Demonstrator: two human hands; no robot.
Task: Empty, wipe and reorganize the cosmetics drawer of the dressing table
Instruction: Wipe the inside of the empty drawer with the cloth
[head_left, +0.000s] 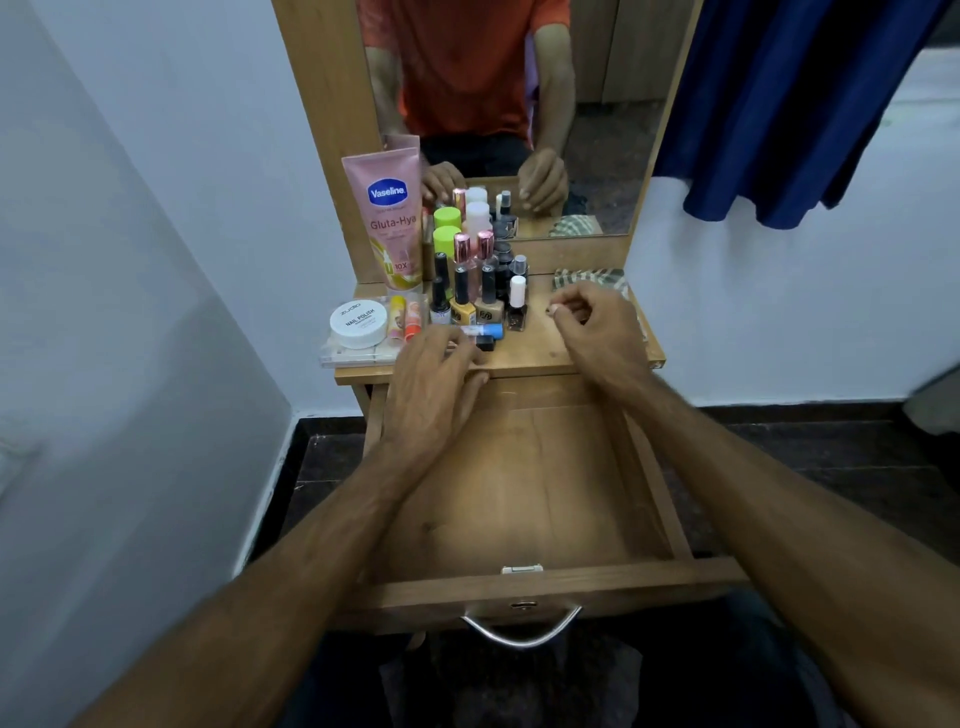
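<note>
While both arms reach forward, the drawer (524, 499) stands pulled fully out below the desk (535, 353), its wooden floor bare; a metal handle (521, 631) hangs on its front. Mirror (597, 130) rises behind the desk top and reflects an orange shirt and both hands. Blue cloth (779, 104) hangs at upper right against the white wall.

Cosmetics are crowded on the desk's left half. Pink tube (388, 218) stands upright at back left, leaning on the mirror frame. Checked rag (589, 280) lies at back right, against the mirror base. White jar (358, 323), lid marked nail polish, sits on a clear flat case (353, 356) at front left. Just right of the jar, two small orange-yellow sticks (405, 319). Nail polish bottles (483, 291) stand upright in a tight cluster mid-desk, with green-capped and pink-capped bottles behind them. Small blue item (485, 331) lies flat in front of the cluster.

Left hand (434, 384) is over the desk's front edge, fingers curled down by the blue item; whether it grips anything, cannot tell. Right hand (597, 325) hovers over bare desk right of the bottles, fingers curled, thumb and forefinger pinching something tiny and dark; too small to identify.
</note>
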